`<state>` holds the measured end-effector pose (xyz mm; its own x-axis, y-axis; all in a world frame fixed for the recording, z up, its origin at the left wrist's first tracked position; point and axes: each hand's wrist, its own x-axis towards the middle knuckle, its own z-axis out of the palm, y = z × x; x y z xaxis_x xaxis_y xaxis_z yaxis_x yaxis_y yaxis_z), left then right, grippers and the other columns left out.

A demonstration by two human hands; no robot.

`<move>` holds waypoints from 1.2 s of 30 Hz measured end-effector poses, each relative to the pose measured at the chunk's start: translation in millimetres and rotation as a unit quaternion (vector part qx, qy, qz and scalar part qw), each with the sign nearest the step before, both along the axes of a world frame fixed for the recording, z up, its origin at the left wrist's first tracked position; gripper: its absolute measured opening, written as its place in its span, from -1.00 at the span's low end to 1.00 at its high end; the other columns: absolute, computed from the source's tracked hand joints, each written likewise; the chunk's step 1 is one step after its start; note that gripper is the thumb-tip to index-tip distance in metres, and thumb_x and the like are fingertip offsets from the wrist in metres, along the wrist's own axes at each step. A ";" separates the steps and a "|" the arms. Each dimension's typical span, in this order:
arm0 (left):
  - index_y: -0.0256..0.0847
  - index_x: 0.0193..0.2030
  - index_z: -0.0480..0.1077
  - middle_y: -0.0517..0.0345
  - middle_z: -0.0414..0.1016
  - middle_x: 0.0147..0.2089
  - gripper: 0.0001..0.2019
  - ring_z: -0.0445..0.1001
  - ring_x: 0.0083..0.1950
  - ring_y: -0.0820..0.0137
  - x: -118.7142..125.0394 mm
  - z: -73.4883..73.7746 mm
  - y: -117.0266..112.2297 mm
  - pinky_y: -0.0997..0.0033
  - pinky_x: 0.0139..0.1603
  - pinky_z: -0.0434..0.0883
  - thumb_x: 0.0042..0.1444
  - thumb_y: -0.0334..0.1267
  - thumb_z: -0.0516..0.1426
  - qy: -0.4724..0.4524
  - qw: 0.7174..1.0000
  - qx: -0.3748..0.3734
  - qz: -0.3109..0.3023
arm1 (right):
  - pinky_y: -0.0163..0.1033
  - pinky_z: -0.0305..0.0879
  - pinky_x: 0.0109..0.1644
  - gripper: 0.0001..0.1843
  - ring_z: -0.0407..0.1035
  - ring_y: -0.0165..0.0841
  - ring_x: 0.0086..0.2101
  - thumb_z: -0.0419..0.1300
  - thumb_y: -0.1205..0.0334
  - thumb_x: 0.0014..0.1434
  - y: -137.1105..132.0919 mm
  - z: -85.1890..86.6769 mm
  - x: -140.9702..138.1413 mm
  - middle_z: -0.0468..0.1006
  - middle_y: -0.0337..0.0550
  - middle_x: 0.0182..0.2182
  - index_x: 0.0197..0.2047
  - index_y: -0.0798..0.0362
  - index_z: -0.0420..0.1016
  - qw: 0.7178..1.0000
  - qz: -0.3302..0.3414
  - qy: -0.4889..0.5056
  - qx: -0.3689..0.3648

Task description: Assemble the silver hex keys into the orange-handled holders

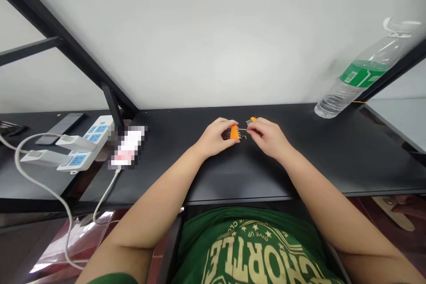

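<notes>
My left hand (215,135) is closed round an orange holder (234,132) with several thin metal hex keys sticking out of it, resting on the black table (333,155). My right hand (268,136) pinches one of the thin metal keys (242,130) just right of the holder. A second small orange piece with metal prongs (251,120) lies on the table behind my right hand's fingers.
A clear water bottle with a green label (357,75) leans at the back right. On the left lie a white power strip with plugged chargers (80,148), a white cable (40,182), a blurred-out phone (128,146) and a dark flat device (60,128). A black frame post (113,106) stands behind.
</notes>
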<state>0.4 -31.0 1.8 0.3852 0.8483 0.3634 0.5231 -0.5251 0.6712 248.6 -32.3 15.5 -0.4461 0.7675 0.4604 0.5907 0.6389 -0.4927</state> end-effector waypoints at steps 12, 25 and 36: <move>-0.08 0.23 0.56 -0.01 0.54 0.15 -0.47 0.56 0.14 0.23 -1.2 -1.6 1.1 0.21 0.09 0.67 0.09 -0.22 0.45 0.017 1.000 -0.005 -0.013 | -0.09 0.44 0.07 -0.73 0.50 -0.19 -0.09 0.06 0.25 0.50 3.5 -7.8 3.5 0.60 0.01 -0.12 -0.12 -0.01 0.60 0.999 0.012 -0.010 0.041; -0.04 0.21 0.56 -0.01 0.50 0.21 -0.48 0.59 0.14 0.23 -4.2 -6.2 3.1 0.17 0.13 0.68 0.09 -0.18 0.45 0.001 0.999 -0.040 -0.028 | -0.05 0.46 0.09 -0.68 0.49 -0.15 -0.05 0.01 0.31 0.51 3.7 -21.0 -1.2 0.60 0.06 -0.05 -0.02 -0.02 0.62 0.996 0.024 -0.058 0.060; -0.06 0.19 0.58 0.01 0.59 0.15 -0.51 0.58 0.22 0.19 2.8 -5.2 2.1 0.13 0.31 0.56 0.09 -0.24 0.45 0.056 0.997 0.022 -0.045 | 0.02 0.54 0.02 -0.88 0.56 -0.23 -0.24 0.21 0.20 0.35 8.6 -24.0 -14.3 0.67 -0.11 -0.21 -0.17 -0.03 0.59 0.969 0.059 0.157 -0.181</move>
